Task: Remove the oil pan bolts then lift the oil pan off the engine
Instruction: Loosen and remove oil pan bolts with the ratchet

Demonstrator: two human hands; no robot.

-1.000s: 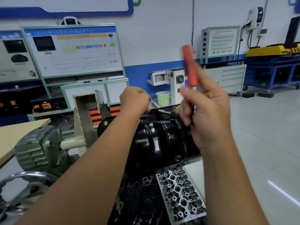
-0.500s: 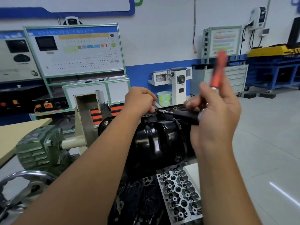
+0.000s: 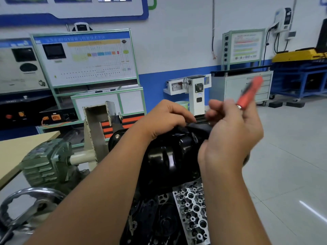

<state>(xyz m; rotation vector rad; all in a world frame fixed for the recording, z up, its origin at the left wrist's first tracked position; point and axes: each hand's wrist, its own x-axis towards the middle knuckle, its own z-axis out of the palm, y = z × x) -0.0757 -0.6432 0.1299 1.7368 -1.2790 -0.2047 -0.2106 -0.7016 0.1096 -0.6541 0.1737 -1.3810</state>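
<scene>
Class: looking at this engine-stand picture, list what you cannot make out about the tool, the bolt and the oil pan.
- Ratchet, head view: handle motion-blurred; head hidden behind right hand.
- Bolt: covered by left hand.
- Oil pan: far rim hidden by both hands.

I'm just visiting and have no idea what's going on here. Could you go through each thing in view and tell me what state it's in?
Oil pan: still mounted on the engine, not lifted.
Ratchet: red handle raised and tilted right, motion-blurred.
Right hand: holds the ratchet.
Left hand: fingers curled at the pan's top edge; what they hold is hidden.
Cylinder head: lying detached below the pan.
</scene>
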